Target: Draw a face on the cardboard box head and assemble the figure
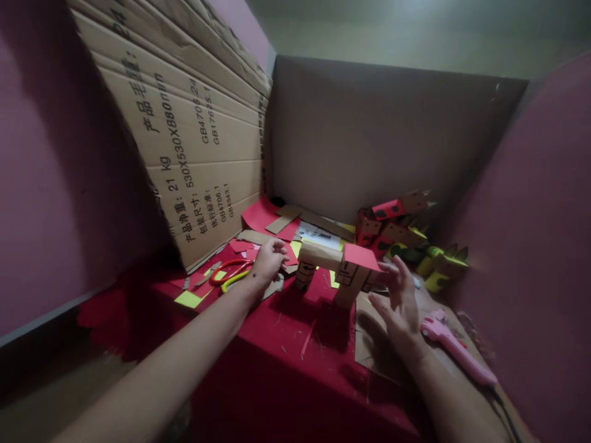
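Observation:
A small cardboard model [321, 253] stands upright on the red cloth between my hands. It has tube legs, a long body and a block at its right end topped with red paper [360, 257]. My right hand [401, 304] is open beside that block, thumb and fingers apart; its fingertips are close to the red paper, and I cannot tell if they touch. To the left of the model, my left hand [270, 261] hovers over paper scraps with loosely bent fingers and nothing visible in them. Scissors with red and yellow handles [231, 272] lie beside my left wrist.
A pink glue gun [457, 347] with a black cord lies right of my right forearm. Decorated cardboard figures [392, 224] stand at the back right. A tall printed cardboard panel [198, 135] rises at the left. Red paper [261, 215] and cardboard strips lie behind the model.

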### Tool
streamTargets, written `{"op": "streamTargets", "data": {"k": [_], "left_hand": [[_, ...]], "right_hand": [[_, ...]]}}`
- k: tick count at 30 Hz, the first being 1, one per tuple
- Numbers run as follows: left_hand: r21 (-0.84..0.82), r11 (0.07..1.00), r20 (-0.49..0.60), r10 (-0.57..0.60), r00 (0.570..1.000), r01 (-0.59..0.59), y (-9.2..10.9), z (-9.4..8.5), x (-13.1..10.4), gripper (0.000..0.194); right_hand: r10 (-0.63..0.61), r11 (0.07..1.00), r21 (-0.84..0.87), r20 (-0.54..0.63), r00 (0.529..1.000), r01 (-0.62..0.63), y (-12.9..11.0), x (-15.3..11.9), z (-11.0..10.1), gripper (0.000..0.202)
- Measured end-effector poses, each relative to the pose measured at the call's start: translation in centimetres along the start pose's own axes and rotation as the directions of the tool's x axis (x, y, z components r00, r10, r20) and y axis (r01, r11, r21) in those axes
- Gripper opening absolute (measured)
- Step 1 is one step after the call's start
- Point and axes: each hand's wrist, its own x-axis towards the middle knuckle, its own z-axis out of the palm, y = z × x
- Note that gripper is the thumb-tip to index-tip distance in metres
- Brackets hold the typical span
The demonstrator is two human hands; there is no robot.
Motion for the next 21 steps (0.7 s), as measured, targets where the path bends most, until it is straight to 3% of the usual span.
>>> {"op": "streamTargets", "data": {"k": [4,7,11,14,18,21], "left_hand": [[-0.047,0.999,0.189,0.022,0.982,-0.013,0.3,0.1,-0.4,0.037],[-0.079,0.997,0.379,0.043,0.924,-0.014,0.9,0.1,-1.2,0.053],[-0.069,0.998,0.558,0.033,0.829,0.007,1.1,0.3,-2.2,0.067],[-0.035,0.999,0.620,0.011,0.785,0.014,0.5,0.5,-2.1,0.074],[-0.035,0.999,0.629,0.051,0.776,-0.038,-0.4,1.1,-1.5,0.081],[-0.054,0.995,0.622,0.100,0.777,-0.086,-0.8,1.6,-1.2,0.081]], "right_hand": [[-0.026,0.999,-0.030,-0.045,0.999,0.025,-0.3,0.5,-0.3,0.081],[-0.143,0.982,-0.135,-0.067,0.987,0.133,-1.4,1.3,-0.5,0.085],[-0.237,0.890,-0.368,0.129,0.963,0.268,-4.4,2.7,0.3,0.090],[-0.315,0.694,-0.562,0.323,0.892,0.449,-6.8,4.0,1.7,0.083],[-0.215,0.552,-0.660,0.478,0.851,0.510,-9.1,5.9,4.0,0.072],[-0.031,0.466,-0.743,0.529,0.848,0.481,-9.8,7.1,5.9,0.074]]}}
